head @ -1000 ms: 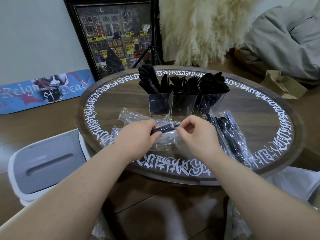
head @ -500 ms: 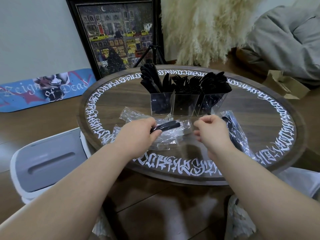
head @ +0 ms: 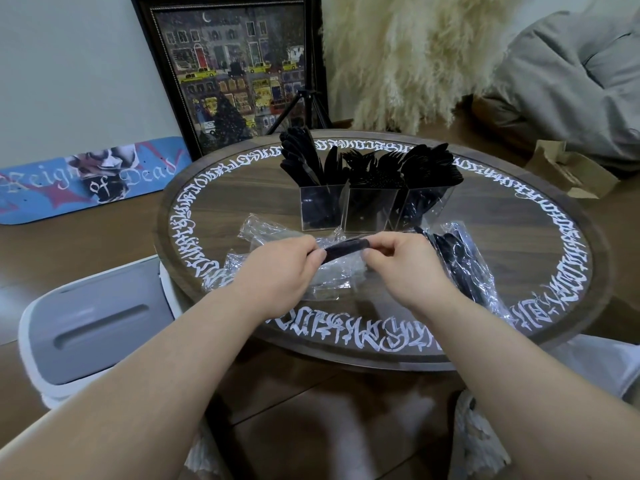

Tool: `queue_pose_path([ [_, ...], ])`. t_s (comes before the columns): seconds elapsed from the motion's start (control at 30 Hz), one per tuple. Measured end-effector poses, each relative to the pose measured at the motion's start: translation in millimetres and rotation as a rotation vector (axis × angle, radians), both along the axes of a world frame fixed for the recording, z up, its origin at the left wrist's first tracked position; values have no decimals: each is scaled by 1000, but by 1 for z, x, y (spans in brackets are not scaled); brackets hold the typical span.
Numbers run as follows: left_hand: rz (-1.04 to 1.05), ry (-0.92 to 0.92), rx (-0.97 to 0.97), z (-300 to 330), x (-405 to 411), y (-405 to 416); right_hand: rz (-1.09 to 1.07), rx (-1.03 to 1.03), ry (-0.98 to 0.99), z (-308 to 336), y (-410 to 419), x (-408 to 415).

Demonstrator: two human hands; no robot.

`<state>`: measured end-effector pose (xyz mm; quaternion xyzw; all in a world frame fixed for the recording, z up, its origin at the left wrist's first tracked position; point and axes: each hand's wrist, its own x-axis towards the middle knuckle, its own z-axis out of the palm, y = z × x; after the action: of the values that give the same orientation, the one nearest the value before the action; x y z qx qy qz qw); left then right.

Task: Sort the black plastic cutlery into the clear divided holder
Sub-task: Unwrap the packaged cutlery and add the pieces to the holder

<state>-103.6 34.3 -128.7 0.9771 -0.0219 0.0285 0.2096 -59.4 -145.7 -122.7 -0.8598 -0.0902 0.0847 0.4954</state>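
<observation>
A black plastic cutlery piece point(head: 344, 248) is held level over the round table point(head: 242, 188). My left hand point(head: 277, 268) grips its left end and my right hand point(head: 401, 261) pinches its right end. Which kind of piece it is cannot be told. Behind my hands stands the clear divided holder point(head: 367, 209) with three compartments, each packed with black cutlery. Crumpled clear wrappers point(head: 263, 232) lie under and left of my hands. A clear bag of black cutlery point(head: 460, 261) lies to the right of my right hand.
A grey-lidded white bin point(head: 93, 327) stands left of the table. A framed picture point(head: 235, 71), a tripod point(head: 304, 109), pampas grass point(head: 408, 57) and a skateboard deck point(head: 86, 178) sit behind. A cardboard box point(head: 568, 171) lies at the right.
My right hand, apart from the piece half a second ago, has come back left and taken its right end. My left hand kept its grip throughout.
</observation>
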Motion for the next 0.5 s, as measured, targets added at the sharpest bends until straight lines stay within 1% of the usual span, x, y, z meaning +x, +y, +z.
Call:
queue_pose_path([
  [0.07,-2,12,22,1,1,-1,-5,76,37,-1,1,0],
  [0.13,0,17,54,2,1,-1,-26,110,64,-2,1,1],
  [0.27,-2,7,70,3,0,-1,-5,72,73,-3,-1,4],
  [0.4,-7,-23,-3,3,-1,-2,33,31,-27,-1,-2,4],
  [0.5,-4,-53,-69,4,-2,-3,64,61,-25,0,-3,6],
])
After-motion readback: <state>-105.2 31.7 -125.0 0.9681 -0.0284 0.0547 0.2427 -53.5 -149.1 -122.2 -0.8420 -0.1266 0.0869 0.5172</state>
